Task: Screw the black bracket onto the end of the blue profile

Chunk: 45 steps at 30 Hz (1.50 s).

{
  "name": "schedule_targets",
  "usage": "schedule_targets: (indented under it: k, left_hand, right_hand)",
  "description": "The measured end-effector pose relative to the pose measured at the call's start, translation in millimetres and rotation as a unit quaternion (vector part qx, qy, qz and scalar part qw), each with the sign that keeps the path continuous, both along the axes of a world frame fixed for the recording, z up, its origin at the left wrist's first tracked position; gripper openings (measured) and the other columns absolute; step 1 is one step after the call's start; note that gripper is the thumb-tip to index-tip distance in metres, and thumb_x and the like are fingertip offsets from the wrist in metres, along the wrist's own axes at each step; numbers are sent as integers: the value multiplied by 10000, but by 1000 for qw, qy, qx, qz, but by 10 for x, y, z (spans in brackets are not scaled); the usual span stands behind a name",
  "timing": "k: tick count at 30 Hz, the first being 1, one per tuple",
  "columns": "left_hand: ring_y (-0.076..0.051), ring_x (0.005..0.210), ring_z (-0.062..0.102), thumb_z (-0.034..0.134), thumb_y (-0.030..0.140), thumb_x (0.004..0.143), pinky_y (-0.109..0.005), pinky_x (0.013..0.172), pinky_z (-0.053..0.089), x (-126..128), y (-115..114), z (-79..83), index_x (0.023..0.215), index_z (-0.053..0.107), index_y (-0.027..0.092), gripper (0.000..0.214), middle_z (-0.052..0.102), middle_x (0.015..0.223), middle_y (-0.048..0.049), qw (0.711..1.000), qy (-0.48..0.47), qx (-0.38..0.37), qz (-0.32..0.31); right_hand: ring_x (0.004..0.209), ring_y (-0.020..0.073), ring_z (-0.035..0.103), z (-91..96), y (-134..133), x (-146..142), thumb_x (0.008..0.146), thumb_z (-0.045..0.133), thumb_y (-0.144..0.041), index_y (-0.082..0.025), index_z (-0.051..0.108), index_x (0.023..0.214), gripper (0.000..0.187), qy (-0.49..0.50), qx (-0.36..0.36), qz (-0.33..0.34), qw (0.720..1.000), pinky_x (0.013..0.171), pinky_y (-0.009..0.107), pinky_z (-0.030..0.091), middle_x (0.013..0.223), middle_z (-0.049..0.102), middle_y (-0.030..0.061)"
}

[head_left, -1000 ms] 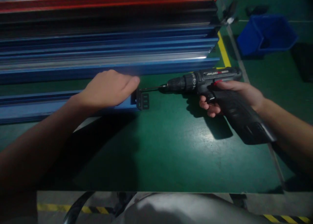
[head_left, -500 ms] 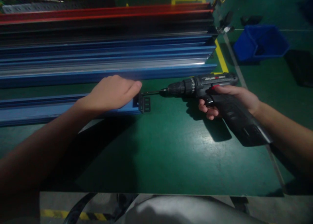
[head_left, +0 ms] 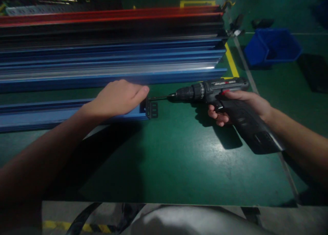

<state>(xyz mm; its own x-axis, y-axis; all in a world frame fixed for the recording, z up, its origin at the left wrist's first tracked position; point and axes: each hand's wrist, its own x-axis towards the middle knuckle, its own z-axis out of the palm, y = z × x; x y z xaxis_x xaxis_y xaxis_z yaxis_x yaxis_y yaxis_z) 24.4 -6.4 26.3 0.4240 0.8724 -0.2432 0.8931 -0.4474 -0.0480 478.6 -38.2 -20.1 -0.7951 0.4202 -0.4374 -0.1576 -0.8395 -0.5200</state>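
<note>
A black cordless drill [head_left: 225, 95] lies in my right hand [head_left: 248, 103], fingers wrapped round its handle and index finger by the trigger. Its long bit [head_left: 161, 98] points left and meets a small black slotted bracket [head_left: 153, 109] at the end of a blue metal profile [head_left: 61, 117]. My left hand [head_left: 118, 96] is closed over that end of the profile, thumb against the top of the bracket. The fingers of this hand are mostly hidden beneath it. The profile lies flat on the green tabletop [head_left: 179, 166].
Behind my hands lie several long blue profiles [head_left: 115, 62], with black ones and a red one [head_left: 115, 16] farther back. A blue bin [head_left: 273, 47] stands at the back right, near a dark flat object [head_left: 314, 71]. Yellow tape [head_left: 232, 62] marks the surface.
Hardly anything differs: both hands, the drill and the bracket keep their places. The view has shifted very slightly.
</note>
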Motion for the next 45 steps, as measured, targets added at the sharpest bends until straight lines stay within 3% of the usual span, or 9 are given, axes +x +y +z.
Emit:
schedule_targets:
  k: [5, 15, 19, 22, 26, 31, 37, 42, 45]
  left_hand:
    - [-452, 1071, 905, 201, 603, 1254, -507, 953, 657, 28, -21, 26, 1199, 956, 206, 854, 948, 1173, -224, 1000, -3, -6, 16]
    - [-386, 1069, 848, 255, 452, 1332, -452, 904, 559, 96, -93, 148, 1403, 934, 151, 746, 962, 1280, -213, 999, 50, -16, -12]
    - [-388, 1083, 854, 268, 484, 1345, -459, 918, 574, 98, -94, 146, 1335, 941, 138, 758, 961, 1291, -226, 999, 43, -19, 3]
    - [-374, 1047, 850, 254, 500, 1340, -455, 933, 604, 78, -73, 102, 1291, 939, 147, 772, 956, 1253, -221, 999, 41, -12, 3]
    - [-445, 1049, 861, 213, 478, 1293, -566, 972, 675, 7, -8, -24, 1324, 929, 163, 783, 918, 1192, -240, 999, 51, 8, -11]
    - [-378, 953, 855, 154, 621, 1279, -600, 1038, 728, -108, 58, -151, 1216, 916, 207, 870, 812, 989, -163, 999, -7, 29, -22]
    - [-388, 1165, 918, 123, 745, 1276, -630, 1223, 688, -161, 101, -190, 1057, 858, 182, 952, 672, 913, -91, 999, -41, 36, 1]
    - [-444, 1106, 908, 182, 668, 1252, -635, 1120, 716, -163, 124, -193, 1024, 811, 214, 808, 773, 972, -174, 1000, -8, 28, 8]
    - [-412, 1082, 892, 237, 653, 1265, -587, 1097, 701, -192, 135, -213, 1072, 844, 221, 769, 770, 954, -155, 999, -22, 32, -6]
  right_hand:
    - [985, 235, 902, 11, -9, -3, 1264, 852, -519, -103, 889, 1370, 431, -2, 11, -2, 1000, 999, 352, 815, 1239, 931, 170]
    - [998, 231, 891, 14, -9, -22, 1261, 863, -514, -117, 892, 1366, 412, 3, 26, 2, 1000, 1003, 361, 817, 1241, 932, 159]
    - [1011, 223, 888, 35, -10, -13, 1261, 870, -501, -93, 887, 1396, 430, -2, 20, 3, 1000, 1020, 352, 807, 1252, 932, 158]
    - [1022, 228, 902, 30, -5, -10, 1269, 859, -503, -63, 892, 1391, 458, 2, 19, 5, 1000, 1030, 353, 807, 1258, 938, 172]
    - [1038, 223, 914, 12, -4, -11, 1299, 809, -512, -76, 878, 1399, 453, 13, 27, 6, 1000, 1030, 362, 812, 1279, 943, 158]
    - [970, 189, 896, 65, -33, -38, 1346, 710, -516, -94, 871, 1360, 453, -19, 40, -3, 999, 986, 353, 807, 1235, 948, 124]
    - [883, 154, 883, 108, -40, -54, 1421, 506, -539, -85, 842, 1324, 573, -69, 63, -13, 996, 913, 327, 788, 1163, 939, 93]
    - [866, 160, 888, 95, -49, -62, 1406, 559, -510, -122, 813, 1352, 467, -65, 58, -31, 996, 915, 343, 793, 1197, 949, 89]
    - [854, 163, 872, 91, -56, -65, 1399, 559, -507, -130, 816, 1348, 459, -73, 55, -28, 995, 906, 354, 787, 1183, 937, 83]
